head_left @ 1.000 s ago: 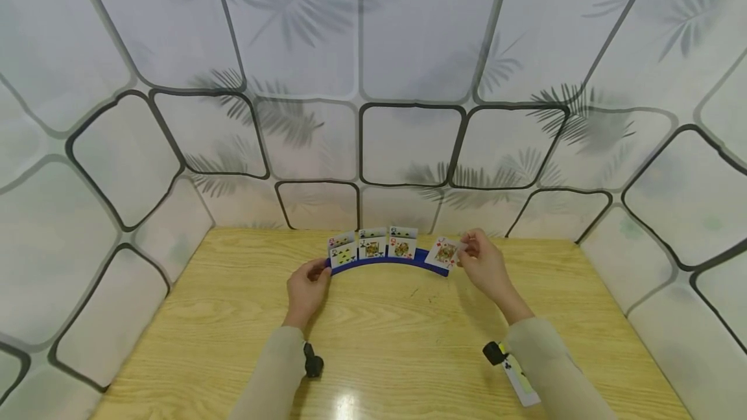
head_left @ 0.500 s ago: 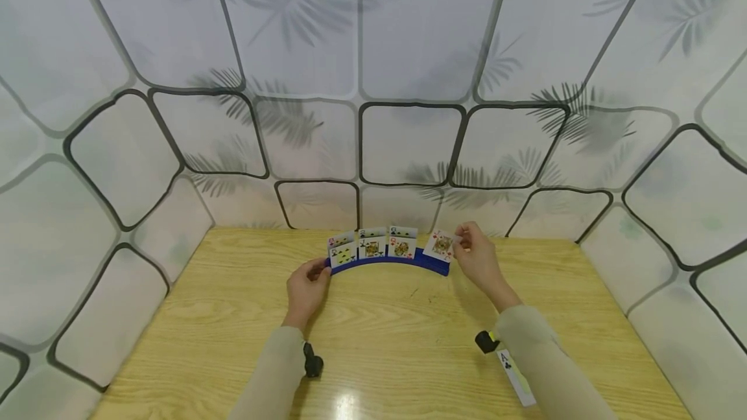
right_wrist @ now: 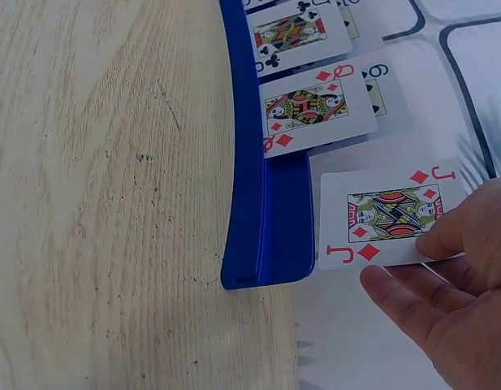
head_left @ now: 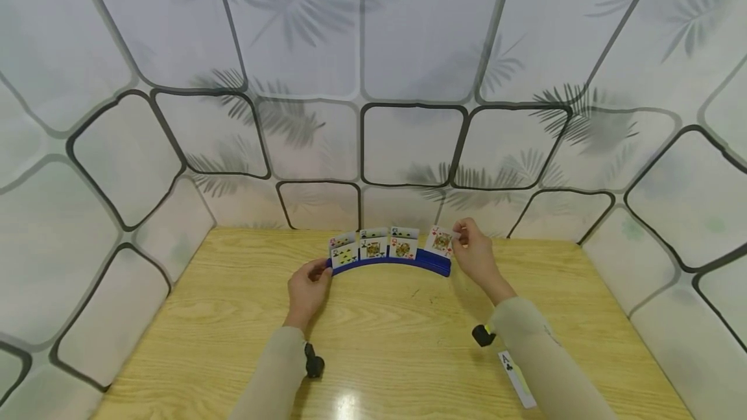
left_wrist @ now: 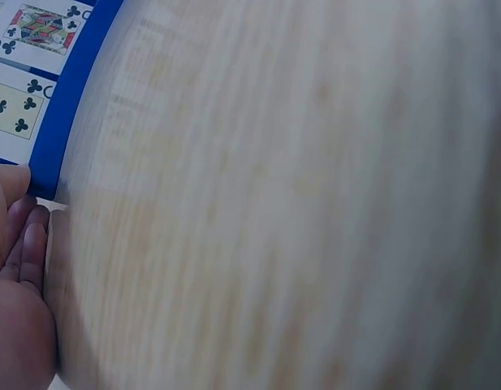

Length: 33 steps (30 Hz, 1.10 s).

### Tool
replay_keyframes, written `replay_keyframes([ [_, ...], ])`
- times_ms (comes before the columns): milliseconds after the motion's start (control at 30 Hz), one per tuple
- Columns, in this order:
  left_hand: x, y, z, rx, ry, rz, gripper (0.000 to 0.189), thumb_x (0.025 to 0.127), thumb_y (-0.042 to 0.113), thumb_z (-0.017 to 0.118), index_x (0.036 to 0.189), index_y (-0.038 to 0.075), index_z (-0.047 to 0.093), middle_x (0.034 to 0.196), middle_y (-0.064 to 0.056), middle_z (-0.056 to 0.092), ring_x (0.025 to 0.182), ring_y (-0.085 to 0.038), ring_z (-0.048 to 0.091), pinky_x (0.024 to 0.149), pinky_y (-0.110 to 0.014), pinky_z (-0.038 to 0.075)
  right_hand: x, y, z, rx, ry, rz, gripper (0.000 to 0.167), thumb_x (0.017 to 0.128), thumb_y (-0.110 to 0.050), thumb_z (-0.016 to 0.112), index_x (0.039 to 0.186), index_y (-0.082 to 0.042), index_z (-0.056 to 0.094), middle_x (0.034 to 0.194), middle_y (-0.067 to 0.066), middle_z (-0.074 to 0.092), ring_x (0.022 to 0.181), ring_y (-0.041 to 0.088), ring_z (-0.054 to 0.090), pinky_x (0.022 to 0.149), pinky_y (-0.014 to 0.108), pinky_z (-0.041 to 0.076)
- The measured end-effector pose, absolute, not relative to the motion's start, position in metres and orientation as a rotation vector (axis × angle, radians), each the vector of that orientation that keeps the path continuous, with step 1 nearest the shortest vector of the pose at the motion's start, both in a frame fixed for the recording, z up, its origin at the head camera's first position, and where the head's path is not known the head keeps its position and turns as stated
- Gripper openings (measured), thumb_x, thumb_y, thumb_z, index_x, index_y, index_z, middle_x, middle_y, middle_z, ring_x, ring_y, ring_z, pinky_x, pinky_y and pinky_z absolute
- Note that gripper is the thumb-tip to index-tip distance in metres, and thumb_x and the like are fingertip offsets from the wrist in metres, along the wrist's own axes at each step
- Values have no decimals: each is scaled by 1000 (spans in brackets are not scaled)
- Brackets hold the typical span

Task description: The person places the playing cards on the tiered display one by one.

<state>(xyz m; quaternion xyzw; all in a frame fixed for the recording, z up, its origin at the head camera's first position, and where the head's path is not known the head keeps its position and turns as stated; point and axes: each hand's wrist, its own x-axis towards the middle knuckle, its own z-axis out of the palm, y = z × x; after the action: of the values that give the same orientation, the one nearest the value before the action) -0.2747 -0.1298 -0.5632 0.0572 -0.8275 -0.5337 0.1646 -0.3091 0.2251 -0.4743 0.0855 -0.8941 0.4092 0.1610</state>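
Note:
A curved blue card holder [head_left: 433, 266] stands on the table toward the back wall. My left hand [head_left: 308, 291] pinches its left end, the thumb on the blue edge [left_wrist: 55, 154]. My right hand [head_left: 475, 258] pinches the jack of diamonds [right_wrist: 388, 215] by its outer edge, thumb on the face. That card is face toward me, just behind and above the holder's right end, apart from the front groove. In the holder's front row stand a number card of clubs [head_left: 344, 255], a jack of clubs [right_wrist: 291, 39] and a queen of diamonds [right_wrist: 315, 114]. Other cards show behind them.
An ace of clubs [head_left: 516, 378] lies on the wooden table [head_left: 385, 342] near my right forearm, which partly covers it. A patterned cloth wall [head_left: 408, 148] rises right behind the holder, with more cloth at both sides.
My right hand has moved up and slightly left with the jack of diamonds, which now stands less tilted and higher behind the holder. The left hand has stayed on the holder's end.

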Motion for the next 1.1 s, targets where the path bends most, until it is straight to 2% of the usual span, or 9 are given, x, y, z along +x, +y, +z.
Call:
replay_keyframes([
  [333, -275, -131, -563, 174, -2368, -1538, 26, 98, 7, 74, 122, 0, 75, 113, -18, 77, 100, -29, 72, 90, -39, 59, -313, 226, -479, 278, -2585, 1149, 17, 99, 3, 57, 113, -4, 52, 96, 24, 71, 97, 43, 72, 71, 42, 55],
  [567, -274, -131, -562, 166, -2362, -1528, 25, 98, 5, 73, 122, -1, 75, 112, -19, 77, 100, -32, 72, 90, -43, 60, -315, 225, -482, 312, -2575, 1148, 16, 98, 4, 57, 112, -3, 53, 91, 22, 70, 89, 40, 71, 67, 40, 53],
  [800, -274, -131, -561, 187, -2376, -1535, 26, 98, 7, 73, 124, 0, 75, 113, -18, 77, 102, -30, 72, 91, -40, 59, -316, 224, -487, 351, -2539, 1110, 16, 94, 3, 56, 108, -4, 51, 85, 18, 68, 81, 34, 68, 62, 35, 49],
  [1100, -274, -131, -560, 197, -2373, -1565, 25, 99, 8, 72, 123, 1, 75, 114, -18, 77, 103, -30, 72, 92, -43, 59, -316, 222, -487, 336, -2596, 1127, 17, 98, 4, 57, 111, -4, 51, 90, 20, 67, 89, 39, 69, 68, 39, 50],
])
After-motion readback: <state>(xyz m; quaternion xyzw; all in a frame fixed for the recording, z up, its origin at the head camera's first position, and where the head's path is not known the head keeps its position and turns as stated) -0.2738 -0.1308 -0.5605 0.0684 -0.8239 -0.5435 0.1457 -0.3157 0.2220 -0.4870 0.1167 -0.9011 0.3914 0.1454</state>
